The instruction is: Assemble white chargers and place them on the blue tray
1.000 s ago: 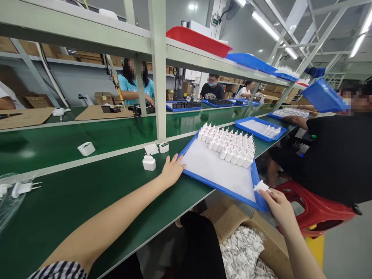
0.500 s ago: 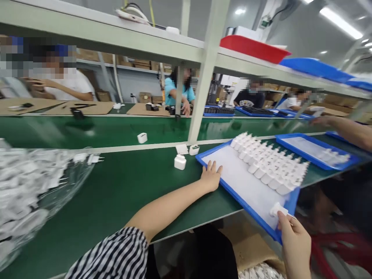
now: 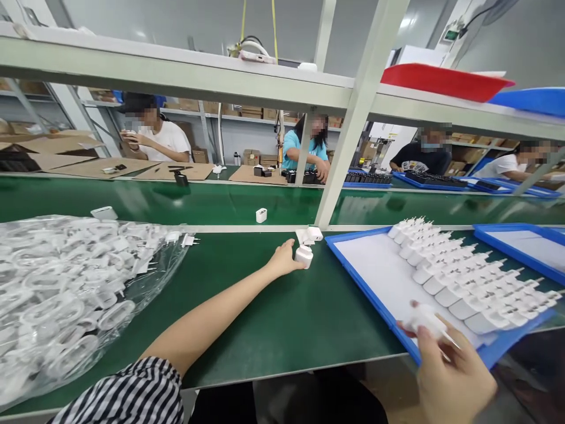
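My left hand is beside a small white charger housing on the green bench, fingers and thumb apart around its near side. The thumb appears to touch it; I see no firm grip. Just behind stand another white charger piece and a flat white piece partly hidden by it. My right hand is closed on a white plug piece, blurred, above the near edge of a blue tray. A thin pale rod-like thing also shows at those fingers. Rows of white plug chargers fill the tray's right part.
A clear plastic bag of white plug parts lies at left. A white housing stands beyond the bench strip. A shelf post rises behind. Another blue tray is at right. Several people sit across the bench.
My left hand has left the tray edge and moved left to the charger housing. The right hand still holds the white plug piece near the tray. The view has turned left.
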Demonstrator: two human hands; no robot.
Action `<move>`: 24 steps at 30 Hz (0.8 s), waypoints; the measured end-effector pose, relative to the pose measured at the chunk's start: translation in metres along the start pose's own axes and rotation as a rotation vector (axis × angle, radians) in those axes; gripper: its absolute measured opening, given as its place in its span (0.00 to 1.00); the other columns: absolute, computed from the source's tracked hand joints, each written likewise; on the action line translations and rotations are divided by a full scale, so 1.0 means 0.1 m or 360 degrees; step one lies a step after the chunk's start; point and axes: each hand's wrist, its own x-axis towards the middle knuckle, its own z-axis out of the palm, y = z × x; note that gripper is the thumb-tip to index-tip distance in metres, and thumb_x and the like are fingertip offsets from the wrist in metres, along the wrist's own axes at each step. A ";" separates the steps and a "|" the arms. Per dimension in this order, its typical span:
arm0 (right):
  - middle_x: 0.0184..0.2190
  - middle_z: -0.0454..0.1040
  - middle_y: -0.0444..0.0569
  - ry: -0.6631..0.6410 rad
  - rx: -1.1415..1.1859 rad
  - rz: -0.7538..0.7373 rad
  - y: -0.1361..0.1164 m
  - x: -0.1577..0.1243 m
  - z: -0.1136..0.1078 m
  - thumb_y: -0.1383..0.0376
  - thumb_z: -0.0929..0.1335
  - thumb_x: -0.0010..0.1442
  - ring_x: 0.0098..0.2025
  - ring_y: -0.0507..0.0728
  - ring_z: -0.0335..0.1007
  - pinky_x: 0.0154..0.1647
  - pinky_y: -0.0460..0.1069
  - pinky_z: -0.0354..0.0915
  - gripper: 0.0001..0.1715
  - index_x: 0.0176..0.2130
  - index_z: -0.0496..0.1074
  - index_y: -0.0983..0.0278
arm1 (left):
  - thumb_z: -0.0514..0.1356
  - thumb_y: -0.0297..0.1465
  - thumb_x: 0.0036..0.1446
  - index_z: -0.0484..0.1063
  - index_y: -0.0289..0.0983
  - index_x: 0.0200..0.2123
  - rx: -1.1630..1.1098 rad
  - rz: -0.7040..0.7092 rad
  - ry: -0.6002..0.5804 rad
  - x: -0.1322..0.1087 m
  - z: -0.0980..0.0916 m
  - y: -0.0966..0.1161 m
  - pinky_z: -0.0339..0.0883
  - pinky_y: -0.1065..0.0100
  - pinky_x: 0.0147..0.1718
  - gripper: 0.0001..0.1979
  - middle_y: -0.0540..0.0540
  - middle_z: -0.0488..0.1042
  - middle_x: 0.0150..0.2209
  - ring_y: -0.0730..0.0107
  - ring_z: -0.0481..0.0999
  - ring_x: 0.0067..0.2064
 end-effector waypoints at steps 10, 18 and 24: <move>0.20 0.67 0.43 -0.1074 0.0449 0.0193 -0.34 0.57 1.17 0.59 0.64 0.41 0.20 0.51 0.64 0.18 0.44 0.57 0.13 0.27 0.61 0.65 | 0.60 0.30 0.35 0.66 0.37 0.32 -0.0409 0.0187 -0.0162 -0.01 0.04 -0.32 0.61 0.70 0.33 0.15 0.51 0.68 0.28 0.70 0.66 0.32; 0.29 0.67 0.48 -0.0958 0.0339 0.0028 -0.03 0.78 1.85 0.53 0.58 0.44 0.28 0.53 0.65 0.27 0.48 0.60 0.20 0.33 0.60 0.65 | 0.55 0.18 0.35 0.65 0.35 0.34 -0.0151 0.0012 0.0146 0.17 -0.25 -0.43 0.58 0.68 0.40 0.18 0.45 0.67 0.37 0.63 0.65 0.40; 0.25 0.65 0.49 -0.0843 0.0119 -0.0162 0.29 0.75 1.95 0.56 0.60 0.44 0.27 0.57 0.61 0.31 0.54 0.58 0.17 0.31 0.63 0.66 | 0.58 0.26 0.39 0.54 0.27 0.46 -0.0111 -0.0178 0.0548 1.05 -0.39 -0.47 0.46 0.63 0.48 0.28 0.32 0.54 0.50 0.55 0.52 0.52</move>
